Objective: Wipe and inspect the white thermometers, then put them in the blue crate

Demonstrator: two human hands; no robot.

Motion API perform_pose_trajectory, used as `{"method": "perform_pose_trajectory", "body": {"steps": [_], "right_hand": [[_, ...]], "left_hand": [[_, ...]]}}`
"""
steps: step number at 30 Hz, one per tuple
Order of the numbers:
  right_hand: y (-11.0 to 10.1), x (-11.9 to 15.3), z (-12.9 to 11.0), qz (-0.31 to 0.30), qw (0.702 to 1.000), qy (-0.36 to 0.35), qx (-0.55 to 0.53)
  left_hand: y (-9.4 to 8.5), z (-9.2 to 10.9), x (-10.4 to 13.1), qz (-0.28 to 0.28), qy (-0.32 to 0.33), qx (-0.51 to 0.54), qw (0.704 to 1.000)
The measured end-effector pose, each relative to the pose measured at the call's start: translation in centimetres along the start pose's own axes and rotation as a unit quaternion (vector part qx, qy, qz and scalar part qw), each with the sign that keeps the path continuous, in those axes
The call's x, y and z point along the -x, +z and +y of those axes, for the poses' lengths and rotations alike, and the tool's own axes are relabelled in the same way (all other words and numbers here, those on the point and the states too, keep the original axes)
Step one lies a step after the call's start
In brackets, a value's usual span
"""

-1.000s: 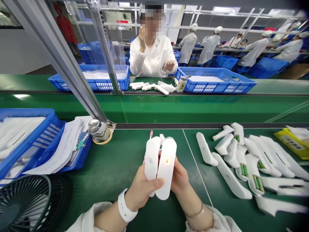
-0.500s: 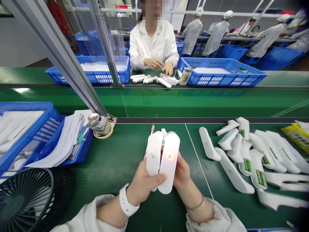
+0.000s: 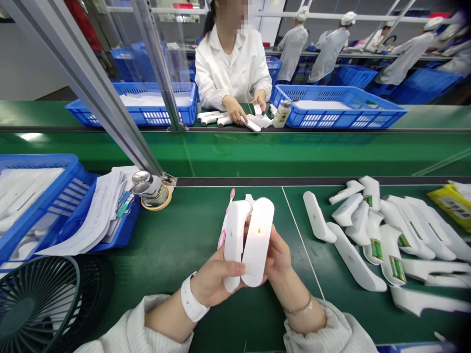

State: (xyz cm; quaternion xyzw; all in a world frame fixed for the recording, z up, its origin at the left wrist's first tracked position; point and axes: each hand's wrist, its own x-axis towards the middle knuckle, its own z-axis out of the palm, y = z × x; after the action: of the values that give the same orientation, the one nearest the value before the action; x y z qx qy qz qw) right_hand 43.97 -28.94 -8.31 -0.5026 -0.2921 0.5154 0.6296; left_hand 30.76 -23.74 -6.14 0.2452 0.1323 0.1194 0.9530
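Note:
Two long white plastic handheld devices are held side by side above the green bench. My left hand (image 3: 217,279) is wrapped round the left white device (image 3: 235,240), its thumb at the gap between the two. Closed behind the right white device (image 3: 259,245) is my right hand (image 3: 277,252), with most of its fingers hidden. A reddish light glows through the right device's face; the left one shows a small grey mark. Just behind the left device a slim pink-and-white item (image 3: 231,194) sticks out, partly covered.
More white devices (image 3: 356,252) lie at right, some with batteries showing, near a yellow packet (image 3: 454,203). At left are a blue basket (image 3: 71,196), papers (image 3: 97,211), metal-capped bottles (image 3: 152,189) and a dark fan (image 3: 40,299). A co-worker (image 3: 231,63) handles similar pieces opposite.
Both devices have turned slightly in my hands, and my left thumb has drawn back from the right device's face. The light looks dimmer. The co-worker's hands have moved over the pieces opposite.

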Motion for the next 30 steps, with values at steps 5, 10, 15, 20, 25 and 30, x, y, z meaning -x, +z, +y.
{"method": "perform_pose_trajectory", "body": {"steps": [5, 10, 15, 20, 25, 30], "right_hand": [[-2.7, -1.9, -0.4, 0.058, 0.969, -0.096, 0.218], [-6.0, -4.2, 1.1, 0.169, 0.882, -0.187, 0.398], [-5.5, -4.6, 2.0, 0.126, 0.819, -0.180, 0.529], [-4.4, -3.7, 1.7, 0.103, 0.790, -0.133, 0.589], [-3.7, -3.4, 1.0, 0.171, 0.813, -0.133, 0.541], [-1.3, -5.6, -1.4, 0.198, 0.850, -0.177, 0.456]], "left_hand": [[-2.1, 0.5, 0.9, 0.108, 0.014, -0.062, 0.992], [-3.0, 1.2, 1.0, 0.188, 0.077, -0.120, 0.972], [-3.0, 1.4, 1.2, 0.152, 0.066, 0.007, 0.986], [-2.5, 1.7, 1.9, 0.133, 0.040, 0.083, 0.987], [-2.3, 1.8, 2.4, 0.140, 0.069, 0.052, 0.986], [-3.0, 1.8, 2.2, 0.147, 0.122, 0.052, 0.980]]}}
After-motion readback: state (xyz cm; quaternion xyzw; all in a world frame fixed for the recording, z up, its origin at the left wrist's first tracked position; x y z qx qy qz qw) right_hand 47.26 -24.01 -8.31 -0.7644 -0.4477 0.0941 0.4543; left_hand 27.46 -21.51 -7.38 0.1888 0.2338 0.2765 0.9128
